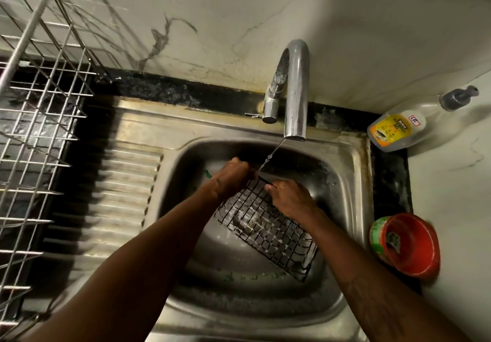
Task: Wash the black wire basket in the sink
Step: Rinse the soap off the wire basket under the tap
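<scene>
The black wire basket (268, 232) hangs tilted inside the steel sink (353, 171), its far corner raised toward the tap. My left hand (231, 175) grips the basket's upper left edge with curled fingers. My right hand (288, 197) holds the upper right edge, thumb over the wire. A thin stream of water (271, 155) runs from the chrome faucet (295, 86) onto the basket's top corner between my hands. A bit of green shows behind my left hand; what it is I cannot make out.
A silver wire dish rack (39, 129) stands on the left above the ribbed drainboard (114, 203). A pump bottle of dish liquid (403, 126) lies at the back right. A red and green tub (406, 243) sits by the sink's right rim.
</scene>
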The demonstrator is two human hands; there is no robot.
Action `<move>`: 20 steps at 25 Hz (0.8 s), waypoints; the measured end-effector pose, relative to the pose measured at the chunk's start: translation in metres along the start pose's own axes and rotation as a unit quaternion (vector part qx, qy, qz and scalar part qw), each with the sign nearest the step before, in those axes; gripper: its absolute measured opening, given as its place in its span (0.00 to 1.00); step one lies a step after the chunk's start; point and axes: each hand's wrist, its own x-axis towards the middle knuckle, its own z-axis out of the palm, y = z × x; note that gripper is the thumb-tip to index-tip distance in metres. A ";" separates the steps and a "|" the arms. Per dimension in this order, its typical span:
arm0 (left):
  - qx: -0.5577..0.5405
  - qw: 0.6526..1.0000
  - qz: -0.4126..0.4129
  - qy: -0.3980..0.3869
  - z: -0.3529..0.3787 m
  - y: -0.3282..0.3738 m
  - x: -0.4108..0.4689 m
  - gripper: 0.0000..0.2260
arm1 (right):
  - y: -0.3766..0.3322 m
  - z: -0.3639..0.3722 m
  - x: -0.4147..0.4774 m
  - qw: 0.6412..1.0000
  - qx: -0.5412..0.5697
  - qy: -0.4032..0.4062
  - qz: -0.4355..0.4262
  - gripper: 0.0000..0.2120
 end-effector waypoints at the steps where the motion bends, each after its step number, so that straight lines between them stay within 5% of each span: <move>1: -0.002 1.000 0.009 -0.007 0.001 0.003 0.002 0.12 | -0.004 -0.001 0.001 1.000 0.005 -0.010 -0.004 0.12; 7: -0.038 0.998 0.041 -0.031 0.001 0.001 -0.001 0.11 | -0.027 0.003 -0.009 0.999 0.000 0.007 0.035 0.10; 13: -0.056 0.998 0.023 0.009 0.006 -0.005 -0.010 0.10 | -0.035 0.026 -0.022 0.981 0.148 0.028 0.120 0.04; 20: -0.088 0.996 -0.022 -0.011 -0.002 0.003 -0.001 0.09 | -0.038 0.012 -0.021 0.988 0.083 0.065 0.112 0.09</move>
